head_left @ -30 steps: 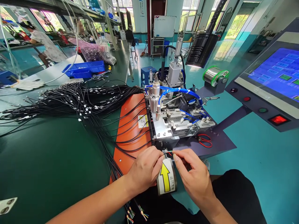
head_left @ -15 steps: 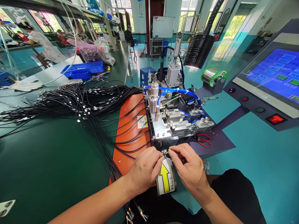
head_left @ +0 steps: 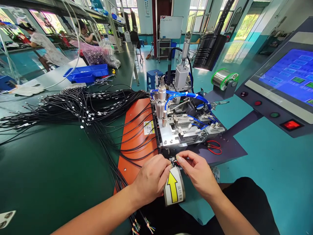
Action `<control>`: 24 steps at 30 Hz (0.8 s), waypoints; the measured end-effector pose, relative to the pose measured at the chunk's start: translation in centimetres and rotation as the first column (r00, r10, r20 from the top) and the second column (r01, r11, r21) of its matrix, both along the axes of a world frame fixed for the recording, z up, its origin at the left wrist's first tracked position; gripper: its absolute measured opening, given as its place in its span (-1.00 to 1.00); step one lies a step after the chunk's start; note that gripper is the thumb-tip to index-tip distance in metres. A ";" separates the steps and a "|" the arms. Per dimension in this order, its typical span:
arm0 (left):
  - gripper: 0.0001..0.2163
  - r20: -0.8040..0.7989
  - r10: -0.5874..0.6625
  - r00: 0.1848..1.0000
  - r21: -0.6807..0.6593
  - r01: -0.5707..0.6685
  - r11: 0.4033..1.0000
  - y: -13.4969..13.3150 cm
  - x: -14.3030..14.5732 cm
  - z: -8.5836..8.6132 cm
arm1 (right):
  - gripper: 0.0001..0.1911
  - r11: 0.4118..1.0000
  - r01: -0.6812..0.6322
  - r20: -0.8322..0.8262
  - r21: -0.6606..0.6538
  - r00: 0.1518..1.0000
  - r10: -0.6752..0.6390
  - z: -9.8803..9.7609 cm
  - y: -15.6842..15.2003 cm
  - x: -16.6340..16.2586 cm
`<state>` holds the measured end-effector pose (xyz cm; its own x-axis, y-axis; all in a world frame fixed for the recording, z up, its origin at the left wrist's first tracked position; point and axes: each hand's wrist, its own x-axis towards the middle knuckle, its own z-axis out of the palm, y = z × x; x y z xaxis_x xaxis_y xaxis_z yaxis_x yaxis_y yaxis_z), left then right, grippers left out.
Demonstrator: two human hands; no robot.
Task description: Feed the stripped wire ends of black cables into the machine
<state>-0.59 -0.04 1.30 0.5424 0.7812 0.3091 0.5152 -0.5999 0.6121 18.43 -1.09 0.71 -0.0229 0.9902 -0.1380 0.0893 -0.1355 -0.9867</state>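
Observation:
My left hand [head_left: 154,174] pinches the end of a black cable just above the round guide [head_left: 174,191] with the yellow arrow label. Facing it, my right hand [head_left: 197,171] has thumb and index finger together on the thin wires at that cable's end. The fingertips hide most of the wires. Right behind both hands stands the soldering machine [head_left: 171,138] with metal cylinders and blue air hoses. Several black cables lie over the orange plate [head_left: 133,130] and run into the machine's side.
A large bundle of black cables [head_left: 80,104] lies on the green table [head_left: 61,169]. Red-handled scissors [head_left: 214,147] and a solder spool [head_left: 223,79] are at the right. A screen panel [head_left: 288,78] and a black lamp [head_left: 209,50] overhang the area. Two people sit far left.
My right hand has shifted slightly, its fingers drawing closer together over the wires. My left hand keeps its place. In the background, a seated person has raised an arm.

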 end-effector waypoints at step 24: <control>-0.78 -0.086 0.023 0.996 0.087 -0.015 0.996 -0.1 0.0 -0.2 | -0.64 0.999 -0.042 0.051 -0.008 0.998 0.042 -0.4 0.0 -0.1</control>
